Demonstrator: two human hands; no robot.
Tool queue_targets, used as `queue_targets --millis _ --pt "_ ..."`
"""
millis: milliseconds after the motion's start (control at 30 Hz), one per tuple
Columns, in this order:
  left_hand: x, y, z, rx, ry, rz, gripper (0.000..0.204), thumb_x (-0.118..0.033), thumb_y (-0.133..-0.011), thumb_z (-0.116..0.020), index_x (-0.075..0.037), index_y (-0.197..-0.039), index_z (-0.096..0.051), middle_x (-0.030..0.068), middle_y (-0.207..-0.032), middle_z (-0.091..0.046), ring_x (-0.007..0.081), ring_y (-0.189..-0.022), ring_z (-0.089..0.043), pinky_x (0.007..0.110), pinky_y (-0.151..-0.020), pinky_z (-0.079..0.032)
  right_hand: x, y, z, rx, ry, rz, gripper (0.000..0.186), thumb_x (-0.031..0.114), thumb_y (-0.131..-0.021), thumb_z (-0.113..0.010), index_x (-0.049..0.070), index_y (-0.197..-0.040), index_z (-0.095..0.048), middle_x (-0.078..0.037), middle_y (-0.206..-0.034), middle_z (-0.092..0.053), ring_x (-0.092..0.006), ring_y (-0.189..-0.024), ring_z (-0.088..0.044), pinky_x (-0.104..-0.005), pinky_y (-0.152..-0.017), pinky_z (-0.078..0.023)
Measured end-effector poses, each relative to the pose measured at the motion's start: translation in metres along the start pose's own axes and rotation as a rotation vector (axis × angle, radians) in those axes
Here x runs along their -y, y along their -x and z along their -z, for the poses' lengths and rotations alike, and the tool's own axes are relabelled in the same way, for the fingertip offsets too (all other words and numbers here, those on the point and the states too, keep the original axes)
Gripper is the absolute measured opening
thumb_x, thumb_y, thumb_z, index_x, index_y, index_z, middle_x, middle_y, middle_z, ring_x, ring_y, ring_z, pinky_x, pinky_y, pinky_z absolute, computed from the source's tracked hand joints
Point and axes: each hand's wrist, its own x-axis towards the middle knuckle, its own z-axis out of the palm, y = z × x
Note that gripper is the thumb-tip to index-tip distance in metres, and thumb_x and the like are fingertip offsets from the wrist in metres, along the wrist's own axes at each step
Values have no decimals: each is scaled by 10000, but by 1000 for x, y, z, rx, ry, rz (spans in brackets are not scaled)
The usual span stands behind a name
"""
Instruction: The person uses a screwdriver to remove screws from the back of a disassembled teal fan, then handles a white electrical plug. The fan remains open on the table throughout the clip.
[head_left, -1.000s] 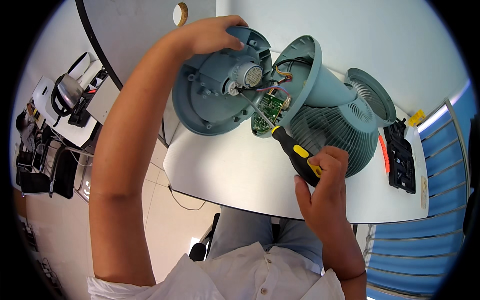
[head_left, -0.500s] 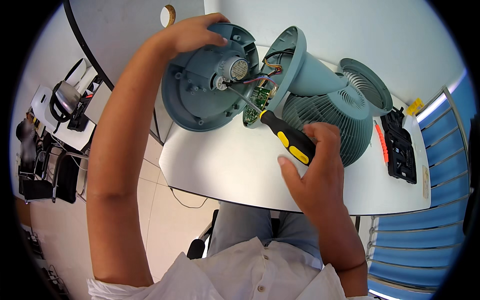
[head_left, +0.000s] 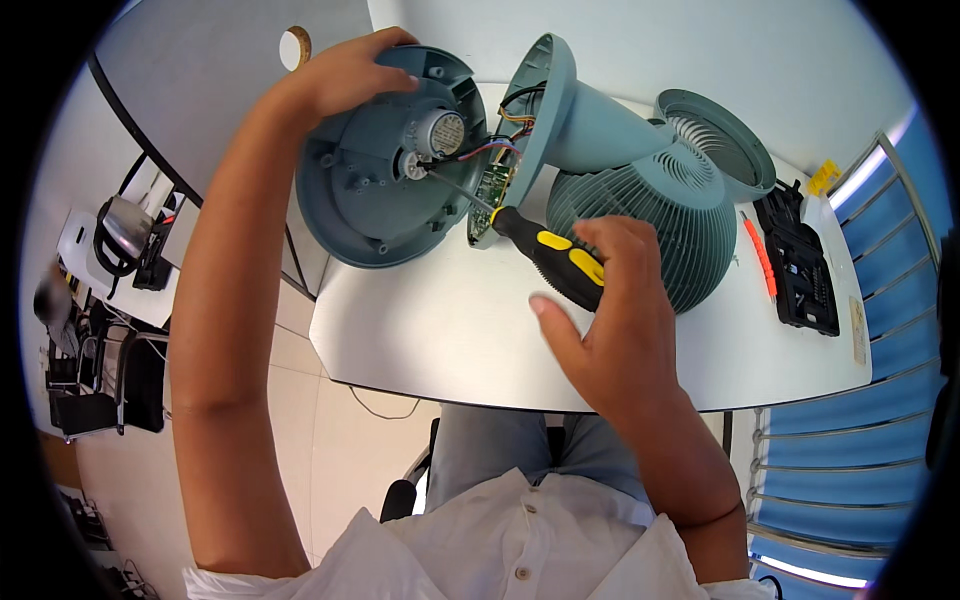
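My left hand [head_left: 350, 82] grips the far rim of a round grey-green plastic base cover [head_left: 345, 215], which is tilted with its inside facing me. Inside it sit a silver round motor [head_left: 438, 133] and a small white part [head_left: 412, 166]. A screwdriver [head_left: 550, 258] with a black and yellow handle slants from my right hand [head_left: 630, 320] to that white part; its exact tip is hard to make out. My right fingers curl round the handle's end, the thumb apart from it. Wires [head_left: 490, 148] run from the cover to the opened fan stand [head_left: 600, 130], where a green circuit board [head_left: 492, 190] shows.
The ribbed fan head [head_left: 650, 220] lies on the white table [head_left: 430, 340], a round grille [head_left: 720, 145] behind it. To the right are a red tool [head_left: 760, 255] and a black tool case [head_left: 800, 265]. Metal rails [head_left: 840, 440] stand beyond the table's right side.
The whole view has shifted, so the fan parts sit further left. The screwdriver handle appears turned slightly, its yellow patches now nearer its upper edge. Both hands keep their holds.
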Motion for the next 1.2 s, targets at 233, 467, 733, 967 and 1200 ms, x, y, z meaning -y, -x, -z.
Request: queue_targets --millis 233,467,733,967,1200 --pt "-4 0 0 56 113 -24 467 -205 -797 -594 -106 -1243 -492 102 -1103 -576 211 -995 -569 323 -879 -475 -12 10 -5 -89 139 76 538 45 -639 -776 43 -1075 -461 -127 -938 -495 -263 -741 -562 -326 -594 -480" --pt "-7 2 1 33 57 -15 467 -209 -787 -602 -106 -1232 -507 92 -1089 -583 198 -990 -567 316 -885 -463 -1 4 -4 -59 48 4 463 105 -690 -758 33 -1049 -474 -121 -881 -507 -264 -731 -563 -332 -616 -475" --pt "-20 8 -2 11 30 -41 458 -197 -792 -594 -110 -1233 -507 96 -1088 -589 198 -972 -580 314 -869 -477 -10 9 -10 -142 228 0 471 247 -668 -791 62 -975 -486 -64 -833 -508 -228 -695 -566 -302 -551 -472" --pt "-20 -15 -8 46 -90 -103 316 -177 -922 -490 -89 -1225 -514 94 -1039 -614 177 -939 -592 299 -841 -491 -10 7 -19 -117 114 46 518 315 -690 -763 64 -1087 -545 -46 -772 -494 -197 -620 -525 -288 -507 -434" --pt "4 -41 3 63 -19 34 351 -224 -954 -433 -86 -1268 -506 129 -1171 -587 252 -1038 -580 370 -880 -479 -8 12 -15 59 60 -32 406 97 -706 -723 67 -1077 -561 -77 -840 -485 -227 -704 -536 -318 -560 -445"
